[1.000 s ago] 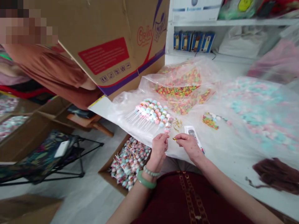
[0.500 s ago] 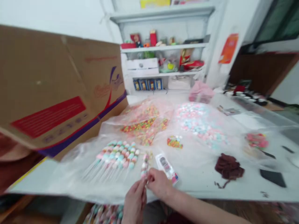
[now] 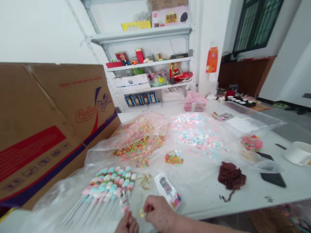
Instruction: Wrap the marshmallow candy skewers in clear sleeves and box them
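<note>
My left hand [image 3: 127, 223] is closed around the lower end of a marshmallow skewer [image 3: 124, 199] in a clear wrapper, which points up and away from me. To its right, my right hand [image 3: 159, 212] has thumb and forefinger pinched together, with a small curled gold twist tie [image 3: 142, 212] at the fingertips. Several loose gold twist ties [image 3: 145, 181] lie just beyond. On the left, rows of marshmallow skewers [image 3: 109, 184] in pink, blue and white lie on plastic sheeting, their white sticks towards me. A printed packet [image 3: 167, 191] lies beyond my right hand.
A large cardboard box [image 3: 55, 129] stands at left. Farther back are a bag of colourful ring candies [image 3: 136, 142], a small candy pile [image 3: 174, 157] and a bag of pastel marshmallows [image 3: 199, 132]. At right are a dark red cloth [image 3: 231, 175] and a white cup [image 3: 298, 152].
My hands were together at the skewer's lower end and are now apart. The left hand has moved left with the skewer. The view has shifted, showing more shelf and the loose ties.
</note>
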`<state>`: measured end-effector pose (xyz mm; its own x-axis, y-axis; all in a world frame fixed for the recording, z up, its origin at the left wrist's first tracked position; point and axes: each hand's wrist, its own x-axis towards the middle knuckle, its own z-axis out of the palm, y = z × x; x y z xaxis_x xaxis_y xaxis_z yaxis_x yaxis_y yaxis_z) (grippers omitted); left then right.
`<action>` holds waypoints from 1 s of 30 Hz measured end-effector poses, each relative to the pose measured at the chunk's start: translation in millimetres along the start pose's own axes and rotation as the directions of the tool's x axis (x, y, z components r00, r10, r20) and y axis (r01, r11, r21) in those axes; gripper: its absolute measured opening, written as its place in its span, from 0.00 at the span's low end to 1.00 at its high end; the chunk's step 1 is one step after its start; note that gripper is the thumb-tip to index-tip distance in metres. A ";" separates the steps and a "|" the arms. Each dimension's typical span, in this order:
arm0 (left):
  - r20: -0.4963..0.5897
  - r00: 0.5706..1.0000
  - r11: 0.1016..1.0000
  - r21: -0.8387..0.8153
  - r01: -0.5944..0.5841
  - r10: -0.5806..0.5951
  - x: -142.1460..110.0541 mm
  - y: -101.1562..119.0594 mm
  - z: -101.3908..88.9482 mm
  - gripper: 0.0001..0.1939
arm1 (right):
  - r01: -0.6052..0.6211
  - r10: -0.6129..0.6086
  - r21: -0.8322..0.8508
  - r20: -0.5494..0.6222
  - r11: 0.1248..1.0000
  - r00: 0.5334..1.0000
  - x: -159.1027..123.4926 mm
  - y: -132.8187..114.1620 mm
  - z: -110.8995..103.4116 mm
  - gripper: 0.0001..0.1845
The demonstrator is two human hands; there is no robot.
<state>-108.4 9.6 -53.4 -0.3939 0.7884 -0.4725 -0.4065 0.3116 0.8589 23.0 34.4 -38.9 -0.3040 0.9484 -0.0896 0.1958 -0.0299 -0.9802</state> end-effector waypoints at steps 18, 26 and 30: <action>0.095 0.995 0.975 -0.220 0.035 -0.014 -12.6 -12.2 30.2 0.14 | -0.221 0.200 0.158 0.137 0.963 0.970 20.0 41.4 -18.3 0.08; -0.045 0.998 0.992 -0.119 -0.049 0.044 9.0 -8.8 10.7 0.14 | -0.217 0.192 0.130 0.184 0.967 0.964 18.1 27.4 -18.9 0.13; 0.096 0.995 0.999 0.052 0.013 -0.018 -1.1 -8.9 11.3 0.12 | 0.175 -0.165 -0.056 0.153 0.983 0.974 19.9 15.1 -13.6 0.15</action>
<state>-95.1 12.0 -58.2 -0.3054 0.8298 -0.4670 -0.3686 0.3492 0.8615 32.6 57.1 -53.1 -0.4714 0.8807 0.0470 0.1915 0.1542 -0.9693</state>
